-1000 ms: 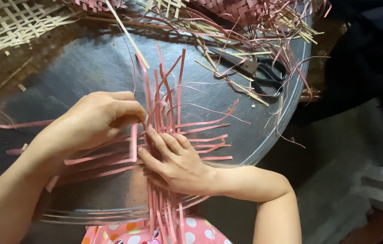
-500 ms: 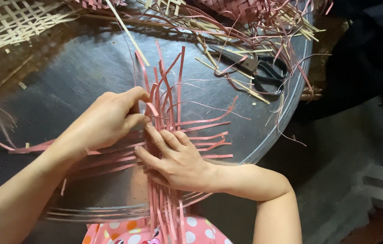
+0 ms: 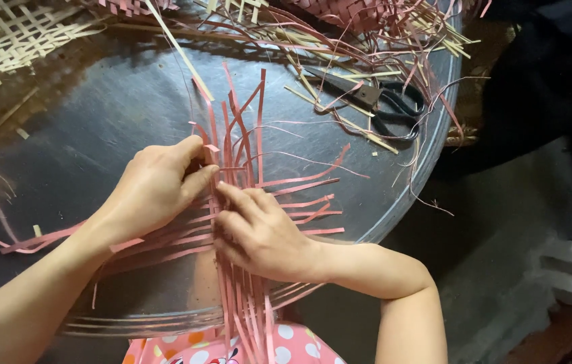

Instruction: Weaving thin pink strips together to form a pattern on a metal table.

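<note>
The left hand is curled nearly closed, thumb and forefinger pinching the pink strips at the weave's middle. The right hand lies half open and flat on the crossing, fingers pressing it down. The strips are thin, flat and stiff, splayed over a round, dull metal tray. Black scissors lie at far right; a pale woven mat lies at far left.

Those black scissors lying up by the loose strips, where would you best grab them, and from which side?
Probably by the looped handles of the scissors, coming from the right near the round metal tray's edge. The loops lie flat and mostly bare there, while the blades point left under tangled pink and tan strips.
</note>
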